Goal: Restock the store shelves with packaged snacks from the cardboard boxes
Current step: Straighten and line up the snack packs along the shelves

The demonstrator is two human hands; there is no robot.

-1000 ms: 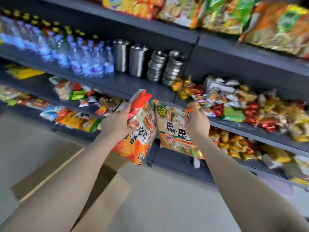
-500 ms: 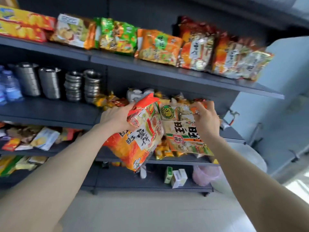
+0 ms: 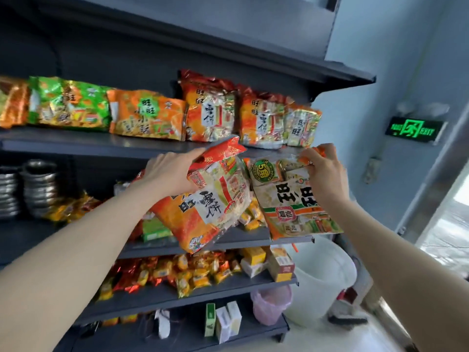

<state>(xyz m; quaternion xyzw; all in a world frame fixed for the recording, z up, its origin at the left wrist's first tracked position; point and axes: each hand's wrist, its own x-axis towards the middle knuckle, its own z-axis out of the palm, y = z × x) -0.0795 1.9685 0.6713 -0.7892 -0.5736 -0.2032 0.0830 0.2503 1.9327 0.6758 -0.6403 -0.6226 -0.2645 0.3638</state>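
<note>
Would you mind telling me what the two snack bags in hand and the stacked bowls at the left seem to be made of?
Orange snack bag and pale snack bag: glossy printed plastic film, apparently; both crinkle and catch glare. Stacked bowls: probably polished metal, perhaps stainless steel, judging by silvery reflective rims.

Daylight enters from the window (image 3: 449, 224) at right, washing it out to near white. Dark shelving (image 3: 152, 146) sits dimmer, deep shade under the top shelf. Green exit sign (image 3: 412, 130) glows. Soft motion blur overall; package print smeared. Wide-angle bending at edges, forearms stretched. Foil glints on candy (image 3: 177, 273).
</note>
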